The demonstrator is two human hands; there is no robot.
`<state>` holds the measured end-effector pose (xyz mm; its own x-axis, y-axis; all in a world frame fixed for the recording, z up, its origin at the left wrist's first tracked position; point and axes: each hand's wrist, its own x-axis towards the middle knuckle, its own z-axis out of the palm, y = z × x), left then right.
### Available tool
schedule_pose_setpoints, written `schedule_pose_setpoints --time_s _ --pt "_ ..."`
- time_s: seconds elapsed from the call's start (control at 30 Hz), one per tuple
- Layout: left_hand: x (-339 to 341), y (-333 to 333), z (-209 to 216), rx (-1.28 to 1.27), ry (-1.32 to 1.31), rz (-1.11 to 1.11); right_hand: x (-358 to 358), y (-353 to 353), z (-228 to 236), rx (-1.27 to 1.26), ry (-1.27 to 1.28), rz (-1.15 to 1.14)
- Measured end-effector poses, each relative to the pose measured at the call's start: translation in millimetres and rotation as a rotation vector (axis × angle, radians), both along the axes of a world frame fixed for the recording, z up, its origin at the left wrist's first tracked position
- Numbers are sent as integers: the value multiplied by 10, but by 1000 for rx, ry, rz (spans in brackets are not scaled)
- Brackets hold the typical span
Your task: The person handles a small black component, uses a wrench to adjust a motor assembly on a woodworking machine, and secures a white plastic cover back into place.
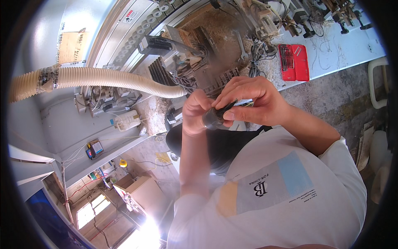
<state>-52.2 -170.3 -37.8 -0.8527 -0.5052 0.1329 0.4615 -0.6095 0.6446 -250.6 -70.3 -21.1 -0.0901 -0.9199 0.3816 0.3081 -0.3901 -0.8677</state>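
Note:
Close in front of my body, both hands meet at a small dark, rounded piece (213, 119) with a smooth, slightly shiny side; its exact kind is hard to make out. My left hand (196, 108) has its fingers curled around the piece from the left. From the right, my right hand (258, 99) pinches at its upper edge, thumb below and fingers above. Something black and thin shows between the right thumb and fingers. The fingers hide part of the piece. Just beyond the hands lies a machine (186, 62) with dark ribbed parts and cables.
A ribbed cream hose (120, 81) runs in from the left to the machine. A wrench (242, 46) lies on the dusty bed beside bundled cables (261, 54). An open red case of small tools (295, 62) rests on the bench to the right. A white bottle (127, 120) stands left.

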Motion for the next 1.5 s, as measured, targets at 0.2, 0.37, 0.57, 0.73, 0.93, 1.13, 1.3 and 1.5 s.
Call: schedule_pose_setpoints --time_s 0.2,0.37,0.57,0.73,0.93,1.13,1.3,1.5 --pt "17 -9 15 -13 5 4 9 -12 -21 -32 40 -18" --pt "15 -19 9 -41 22 -2 17 -3 13 -35 63 -33" --pt "-10 -14 23 -51 56 -8 9 -1 41 -65 124 -64" --pt "7 -25 -2 -91 54 -1 11 8 30 -80 127 -74" --pt "10 -27 3 -84 57 1 18 5 27 -77 122 -73" --pt "10 -28 10 -75 53 10 13 -4 32 -57 101 -64" --pt "7 -40 1 -94 53 13 11 -17 25 -55 104 -66" --pt "8 -39 2 -88 43 9 2 -22 35 -48 109 -59"
